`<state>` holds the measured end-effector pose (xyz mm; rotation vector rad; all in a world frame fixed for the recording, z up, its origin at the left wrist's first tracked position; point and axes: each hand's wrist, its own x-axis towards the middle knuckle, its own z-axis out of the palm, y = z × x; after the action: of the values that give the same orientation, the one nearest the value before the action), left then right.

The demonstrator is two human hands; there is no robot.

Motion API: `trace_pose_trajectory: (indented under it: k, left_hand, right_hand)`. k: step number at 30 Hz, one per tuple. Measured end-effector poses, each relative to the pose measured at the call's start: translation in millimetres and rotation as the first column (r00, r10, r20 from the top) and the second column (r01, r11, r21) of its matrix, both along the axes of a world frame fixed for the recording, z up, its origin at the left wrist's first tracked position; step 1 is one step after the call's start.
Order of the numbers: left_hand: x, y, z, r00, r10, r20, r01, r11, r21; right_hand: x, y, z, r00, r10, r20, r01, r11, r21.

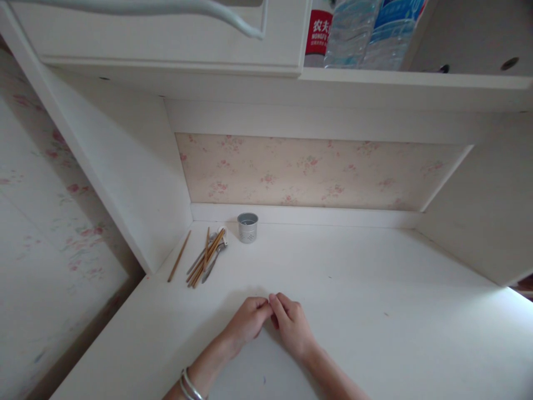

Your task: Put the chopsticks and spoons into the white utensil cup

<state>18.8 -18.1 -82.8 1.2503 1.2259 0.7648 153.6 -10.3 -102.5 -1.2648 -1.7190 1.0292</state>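
My left hand [249,319] rests low over the white desktop [353,289], fingers curled in and a silver bangle [190,383] on its wrist. Against it, thumb to thumb, is my right hand [290,324], also closed. No object shows in either hand; the undersides of the fingers are hidden. Beyond them to the left lies a loose pile of wooden chopsticks [208,258] with metal spoons [215,261] partly under it. One single chopstick [179,256] lies apart, farther left. A grey perforated utensil cup [248,229] stands upright behind, to the right of the pile.
White side panels [120,161] bound the desk left and right, with a floral back wall [308,172]. Overhead runs a shelf [375,80] holding several plastic water bottles [352,33], beside a cabinet front with a curved handle [166,8].
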Motion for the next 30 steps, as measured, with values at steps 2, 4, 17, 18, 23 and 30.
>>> trace_pose_trajectory:
  k: [2, 4, 17, 18, 23, 30]
  left_hand:
    - [-0.1, 0.2, -1.3, 1.0, 0.004, -0.004, -0.004, 1.0, -0.001]
    - [-0.1, 0.3, -2.4, 1.0, 0.004, 0.0, -0.004, 1.0, -0.009]
    - [0.5, -0.2, 0.9, 1.0, 0.009, 0.001, -0.009, 1.0, -0.017]
    - [0.5, -0.3, 1.3, 1.0, 0.008, 0.005, -0.008, 1.0, -0.019]
    - [0.4, -0.7, 1.5, 1.0, -0.001, 0.001, 0.001, 1.0, -0.01]
    - [0.4, -0.5, 2.4, 1.0, 0.004, -0.004, -0.004, 1.0, 0.0]
  right_hand:
    - [0.0, 0.0, 1.0, 1.0, 0.004, 0.004, -0.004, 1.0, -0.001]
    - [-0.1, 0.1, 1.8, 1.0, 0.008, 0.005, -0.008, 1.0, -0.002]
    - [-0.4, -0.4, 3.7, 1.0, 0.016, -0.017, -0.016, 1.0, 0.0]
    - [-0.4, -0.3, 3.8, 1.0, 0.014, -0.014, -0.014, 1.0, -0.002]
    - [-0.4, 0.1, 3.7, 1.0, 0.007, -0.001, -0.007, 1.0, -0.005]
    - [-0.2, -1.5, 5.9, 1.0, 0.007, 0.005, -0.007, 1.0, 0.001]
